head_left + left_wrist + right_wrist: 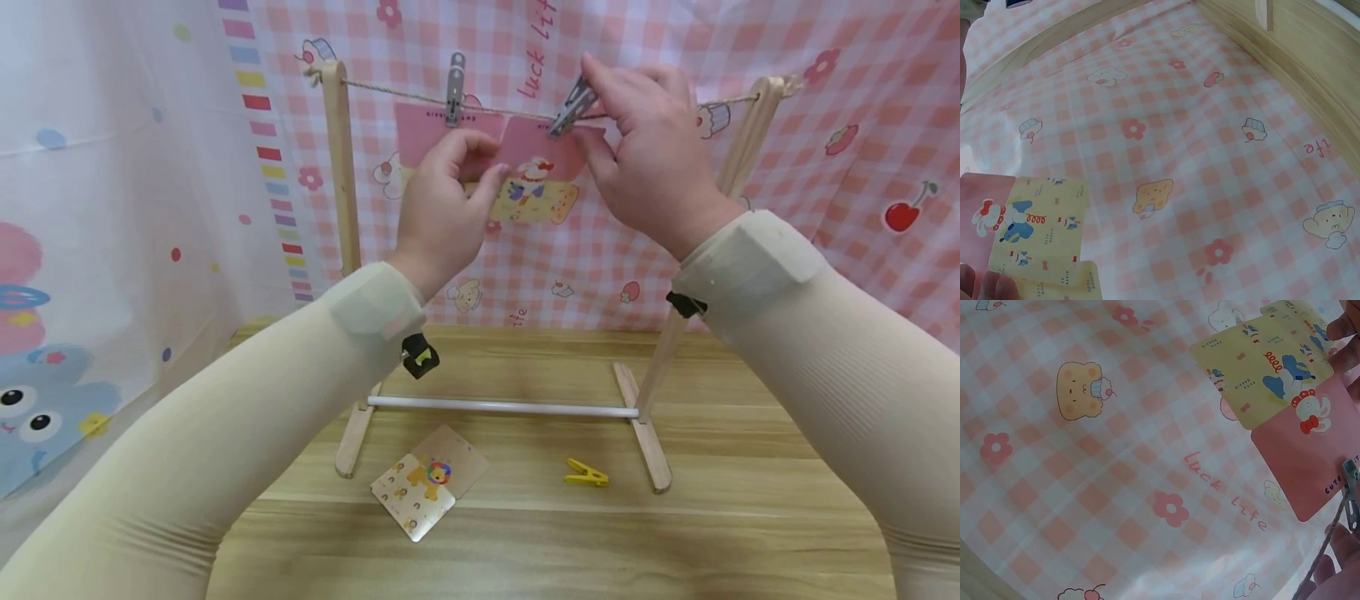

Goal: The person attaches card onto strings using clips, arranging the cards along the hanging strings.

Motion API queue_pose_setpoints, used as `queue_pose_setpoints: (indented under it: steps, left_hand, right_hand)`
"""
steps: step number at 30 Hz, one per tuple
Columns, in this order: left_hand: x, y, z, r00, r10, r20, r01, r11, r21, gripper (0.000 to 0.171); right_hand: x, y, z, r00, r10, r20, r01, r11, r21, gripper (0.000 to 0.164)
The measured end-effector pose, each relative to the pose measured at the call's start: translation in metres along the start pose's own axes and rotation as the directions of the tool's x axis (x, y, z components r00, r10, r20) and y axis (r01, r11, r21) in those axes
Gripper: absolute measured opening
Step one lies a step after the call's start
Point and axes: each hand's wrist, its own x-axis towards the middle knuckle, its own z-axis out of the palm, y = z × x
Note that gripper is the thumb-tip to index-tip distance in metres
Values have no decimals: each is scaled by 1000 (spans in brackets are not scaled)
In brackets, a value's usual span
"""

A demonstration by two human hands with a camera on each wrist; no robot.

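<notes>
A pink and yellow card (pixel 534 171) with a rabbit print hangs at the rope (pixel 517 112). My left hand (pixel 448 196) pinches this card at its left edge with thumb and fingers. My right hand (pixel 648 137) grips a grey clothespin (pixel 573 104), whose jaws lie over the rope and the card's top edge. In the right wrist view the clothespin (pixel 1350 487) sits beside the card's printed lettering. Another pink card (pixel 416 133) hangs to the left under a second grey clothespin (pixel 455 90), partly hidden behind my left hand.
A wooden stand with a left post (pixel 343 167) and a right post (pixel 750 137) carries the rope. A white rod (pixel 502 406) joins its feet. On the wooden table (pixel 525 550) lie a lion card (pixel 412 496) and a yellow clothespin (pixel 587 473). Checked cloth (pixel 585 267) hangs behind.
</notes>
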Motion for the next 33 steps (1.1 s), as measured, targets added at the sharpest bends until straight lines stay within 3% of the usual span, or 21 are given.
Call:
queue_pose_setpoints:
  steps: [4,12,17,23,29,33]
  left_hand:
    - [-1,-2,0,1000,17,-3,-17,1000,12,27]
    - [-5,-2,-2,1000,-9,28,10,1000,-26,25]
    - [-8,-5,-3,999,28,39,-29,1000,6,24]
    - [-17,-11,-7,993,88,82,-93,994,53,23]
    - [-33,-23,-15,973,159,167,-186,969,161,27]
    - [-44,-32,-23,940,190,283,-265,930,256,33]
  right_hand:
    - [0,0,1,1000,5,-2,-5,1000,-1,54]
    - [-2,1,0,1000,20,11,-19,999,-25,58]
    - [-5,1,0,999,45,22,-45,998,-32,60]
    - [-15,3,-1,1000,0,-14,0,1000,-26,59]
    - [-37,6,-4,994,-62,-92,65,998,24,52]
    - [-58,7,-3,985,-113,-131,120,991,51,44]
